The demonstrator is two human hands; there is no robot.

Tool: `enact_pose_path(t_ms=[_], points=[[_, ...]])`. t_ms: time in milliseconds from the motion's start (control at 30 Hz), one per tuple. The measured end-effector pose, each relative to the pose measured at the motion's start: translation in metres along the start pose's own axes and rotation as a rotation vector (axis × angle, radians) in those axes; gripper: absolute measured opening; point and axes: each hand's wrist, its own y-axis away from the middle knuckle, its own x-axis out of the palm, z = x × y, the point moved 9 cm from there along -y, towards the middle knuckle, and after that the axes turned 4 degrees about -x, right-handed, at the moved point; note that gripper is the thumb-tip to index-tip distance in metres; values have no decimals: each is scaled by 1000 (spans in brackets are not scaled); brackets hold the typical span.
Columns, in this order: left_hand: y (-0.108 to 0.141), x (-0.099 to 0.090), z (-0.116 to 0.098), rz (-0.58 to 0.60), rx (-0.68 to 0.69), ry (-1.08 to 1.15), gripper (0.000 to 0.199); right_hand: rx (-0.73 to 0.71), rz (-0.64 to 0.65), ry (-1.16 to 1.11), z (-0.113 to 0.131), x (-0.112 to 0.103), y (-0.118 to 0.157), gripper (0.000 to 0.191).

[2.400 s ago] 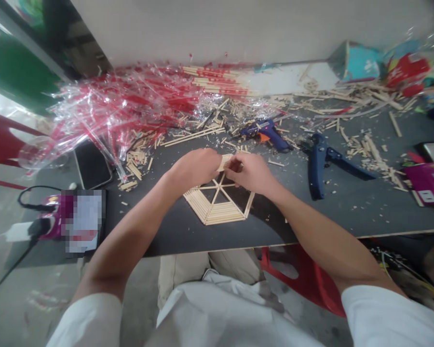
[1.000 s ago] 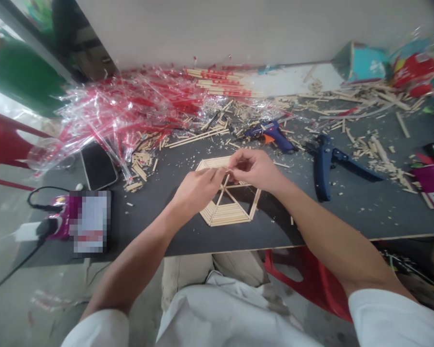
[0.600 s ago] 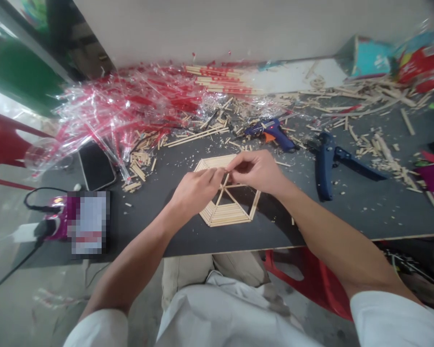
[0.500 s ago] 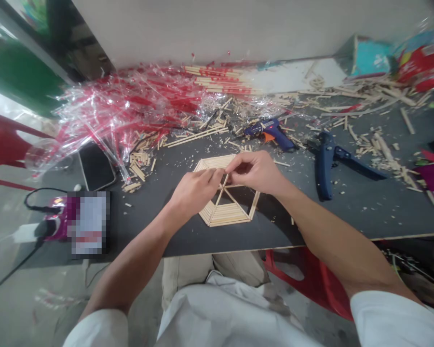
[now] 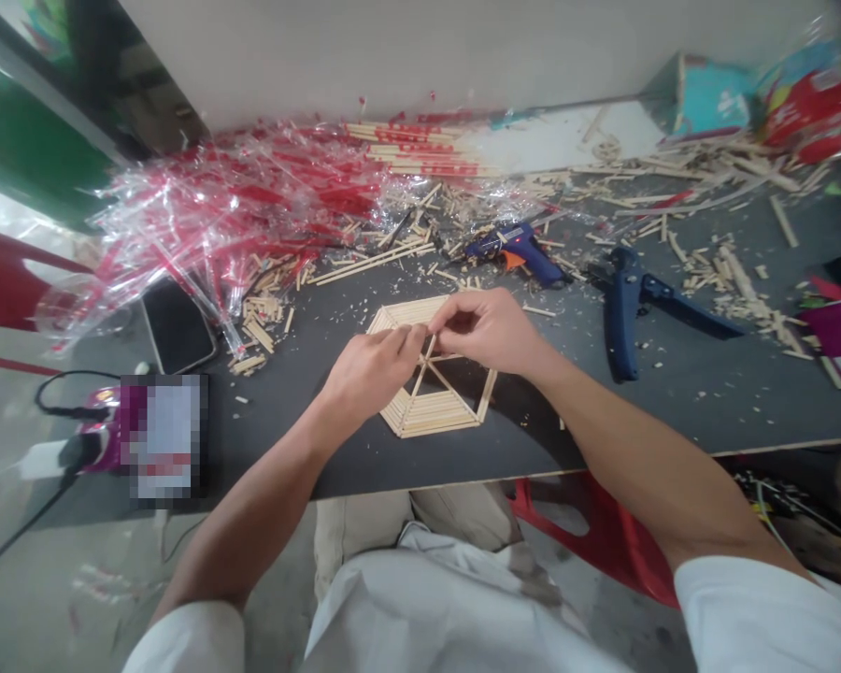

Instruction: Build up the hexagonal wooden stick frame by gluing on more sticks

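A six-sided frame of thin wooden sticks (image 5: 440,416) lies on the dark table, with spokes crossing near its middle. Packed rows of sticks fill its near and far sections, while a gap shows at the right. My left hand (image 5: 375,369) is closed over the frame's left part, its fingers curled and their tips hidden. Coming from the right, my right hand (image 5: 491,329) pinches a short wooden stick (image 5: 431,348) above the centre. The fingertips of both hands almost meet there, hiding most of what they hold.
Behind the frame lie a blue glue gun (image 5: 522,252) and loose stick scraps (image 5: 263,322). Blue cutters (image 5: 623,318) rest to the right. Red-and-clear wrappers (image 5: 252,201) pile up at back left. A phone (image 5: 178,322) and a power strip (image 5: 102,416) with cables sit left.
The view has shifted slightly, so the table things appear a little further left. Both hands stay at the frame's centre in nearly the same pose.
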Motion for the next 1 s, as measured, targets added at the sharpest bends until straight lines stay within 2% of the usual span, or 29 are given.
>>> enact_pose_path(t_ms=[200, 633, 800, 1000], points=[[1, -3, -2, -65, 12, -3, 37, 36, 27, -90, -4, 1, -2, 10], [-1, 5, 3, 4, -47, 68, 37, -23, 62, -60, -2, -1, -3, 8], [0, 2, 2, -52, -25, 44, 40, -42, 71, -54, -2, 1, -3, 10], [4, -4, 8, -148, -36, 115, 41, -66, 45, -42, 2, 0, -2, 12]])
